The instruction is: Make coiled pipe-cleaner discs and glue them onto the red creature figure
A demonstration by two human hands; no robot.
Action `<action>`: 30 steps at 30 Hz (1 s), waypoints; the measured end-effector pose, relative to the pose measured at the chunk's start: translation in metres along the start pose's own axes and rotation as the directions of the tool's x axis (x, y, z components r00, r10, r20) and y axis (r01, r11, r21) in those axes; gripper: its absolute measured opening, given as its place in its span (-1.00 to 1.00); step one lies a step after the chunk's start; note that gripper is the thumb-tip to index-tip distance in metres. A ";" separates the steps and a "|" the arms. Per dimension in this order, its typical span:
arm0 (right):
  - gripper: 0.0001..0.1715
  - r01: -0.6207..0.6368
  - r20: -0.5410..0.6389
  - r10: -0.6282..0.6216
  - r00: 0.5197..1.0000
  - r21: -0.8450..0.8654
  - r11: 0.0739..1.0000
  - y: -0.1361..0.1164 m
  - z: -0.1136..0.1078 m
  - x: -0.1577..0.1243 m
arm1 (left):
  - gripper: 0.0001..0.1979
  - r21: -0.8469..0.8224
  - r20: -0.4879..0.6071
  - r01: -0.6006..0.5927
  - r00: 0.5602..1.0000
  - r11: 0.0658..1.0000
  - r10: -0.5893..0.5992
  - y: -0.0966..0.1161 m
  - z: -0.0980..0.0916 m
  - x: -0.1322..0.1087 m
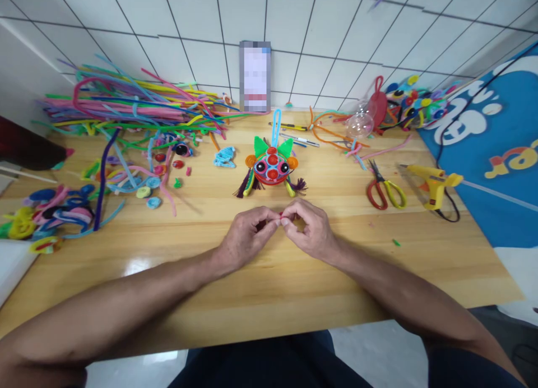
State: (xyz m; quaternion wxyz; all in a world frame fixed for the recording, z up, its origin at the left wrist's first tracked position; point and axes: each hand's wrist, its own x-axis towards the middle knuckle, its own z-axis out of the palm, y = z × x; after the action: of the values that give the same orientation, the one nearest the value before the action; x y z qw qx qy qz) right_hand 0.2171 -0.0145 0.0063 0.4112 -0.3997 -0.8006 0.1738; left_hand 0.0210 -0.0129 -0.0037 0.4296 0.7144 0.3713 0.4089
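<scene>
My left hand point(246, 234) and my right hand point(309, 228) meet at the middle of the wooden table point(294, 287). Both pinch a tiny red piece point(281, 216) between their fingertips. Just beyond them stands a colourful pipe-cleaner creature point(272, 166) with green ears, coiled eyes and a blue loop on top.
A big pile of coloured pipe cleaners point(134, 105) fills the back left, with loose coils point(50, 211) at the left edge. Scissors point(384, 189) and a yellow glue gun point(432, 183) lie at the right. A phone point(255, 77) leans on the tiled wall. More craft figures point(409, 105) sit back right.
</scene>
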 end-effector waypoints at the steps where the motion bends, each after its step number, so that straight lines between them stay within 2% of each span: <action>1: -0.85 0.003 0.000 -0.003 1.000 -0.006 1.000 0.000 0.000 0.000 | -0.87 -0.002 0.001 -0.003 1.000 1.000 0.003 0.000 0.000 0.000; 19: -0.82 0.009 0.037 -0.009 0.999 0.002 1.000 0.004 0.001 -0.003 | -0.84 0.047 0.040 -0.055 0.998 0.997 0.053 0.005 -0.001 0.002; 30: -0.83 0.006 0.051 -0.007 0.999 0.016 1.000 0.004 0.000 -0.003 | -0.83 0.042 0.043 -0.048 0.998 0.998 0.046 0.005 -0.002 0.002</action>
State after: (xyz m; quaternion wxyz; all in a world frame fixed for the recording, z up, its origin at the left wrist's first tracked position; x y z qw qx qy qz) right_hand 0.2205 -0.0143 0.0023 0.3942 -0.3893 -0.8108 0.1888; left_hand 0.0203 -0.0122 0.0021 0.4119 0.7405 0.3541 0.3957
